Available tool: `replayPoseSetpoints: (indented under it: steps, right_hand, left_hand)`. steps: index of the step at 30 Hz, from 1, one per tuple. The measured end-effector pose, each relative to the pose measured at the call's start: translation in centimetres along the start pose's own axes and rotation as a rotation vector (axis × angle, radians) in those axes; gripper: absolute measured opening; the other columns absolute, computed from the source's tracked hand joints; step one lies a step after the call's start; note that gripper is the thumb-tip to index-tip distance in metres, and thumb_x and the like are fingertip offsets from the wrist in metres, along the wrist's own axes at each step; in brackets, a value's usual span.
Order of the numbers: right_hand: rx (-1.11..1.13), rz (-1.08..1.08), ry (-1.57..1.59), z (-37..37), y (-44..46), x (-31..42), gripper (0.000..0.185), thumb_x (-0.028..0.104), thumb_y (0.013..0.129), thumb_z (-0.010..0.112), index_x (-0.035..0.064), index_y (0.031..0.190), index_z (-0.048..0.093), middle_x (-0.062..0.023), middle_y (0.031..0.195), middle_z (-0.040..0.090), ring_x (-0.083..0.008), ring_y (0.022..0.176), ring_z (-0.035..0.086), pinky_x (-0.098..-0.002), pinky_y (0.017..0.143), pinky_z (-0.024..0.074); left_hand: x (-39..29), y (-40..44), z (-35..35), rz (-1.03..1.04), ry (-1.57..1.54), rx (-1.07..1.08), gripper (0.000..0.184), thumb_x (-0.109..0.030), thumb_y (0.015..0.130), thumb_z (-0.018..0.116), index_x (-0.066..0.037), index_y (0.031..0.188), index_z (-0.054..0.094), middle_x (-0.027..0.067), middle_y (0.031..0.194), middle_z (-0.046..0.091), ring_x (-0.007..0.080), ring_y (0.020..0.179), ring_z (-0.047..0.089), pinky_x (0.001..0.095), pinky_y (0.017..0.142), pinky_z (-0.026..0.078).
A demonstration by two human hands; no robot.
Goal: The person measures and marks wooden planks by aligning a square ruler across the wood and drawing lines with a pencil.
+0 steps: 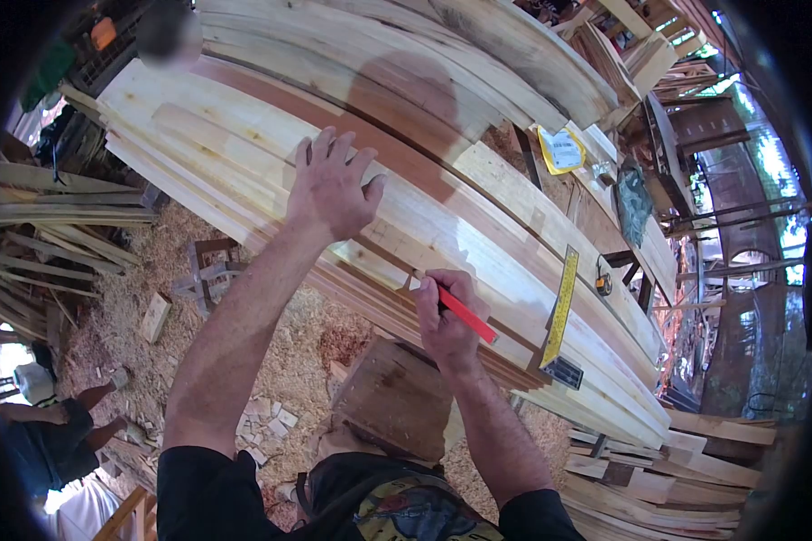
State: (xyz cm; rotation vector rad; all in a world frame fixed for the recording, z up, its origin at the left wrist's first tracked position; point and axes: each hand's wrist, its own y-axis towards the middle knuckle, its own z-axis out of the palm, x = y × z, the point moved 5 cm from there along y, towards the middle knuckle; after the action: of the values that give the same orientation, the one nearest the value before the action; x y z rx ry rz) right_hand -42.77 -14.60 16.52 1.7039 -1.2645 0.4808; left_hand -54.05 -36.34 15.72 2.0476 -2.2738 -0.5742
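My left hand [336, 187] lies on the long pale wooden boards [203, 113], its fingers spread and holding nothing. Closer to me, my right hand [448, 326] is closed around a red carpenter's pencil [468, 316]. The pencil's back end points down and right, and its tip, partly hidden by my fingers, is at the near boards. Right of that hand, a try square [561, 314] with a yellow ruled blade lies across the boards. A small tape measure [603, 279] rests just beyond it.
Wood shavings [325, 338] and offcuts cover the floor. Below the boards stands a brown wooden box [392, 397]. Stacked planks [659, 487] lie at lower right, more strips [54, 212] at left. A yellow-edged paper packet [561, 149] sits beyond. Another person [50, 442] is at lower left.
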Motion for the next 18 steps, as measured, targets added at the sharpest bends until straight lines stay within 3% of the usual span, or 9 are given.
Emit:
replayPoseSetpoints:
  steps: [18]
  right_hand:
    - [0.029, 0.000, 0.026, 0.08, -0.25, -0.23, 0.011, 0.011, 0.099, 0.074, 0.0046, 0.100, 0.066, -0.0065, 0.069, 0.067, -0.0117, 0.058, 0.064, -0.0282, 0.056, 0.0533]
  left_hand:
    - [-0.12, 0.02, -0.06, -0.022, 0.028, 0.044, 0.053, -0.045, 0.106, 0.049, -0.014, 0.148, 0.058, 0.0197, 0.159, 0.047, 0.0392, 0.156, 0.031, 0.0605, 0.128, 0.018]
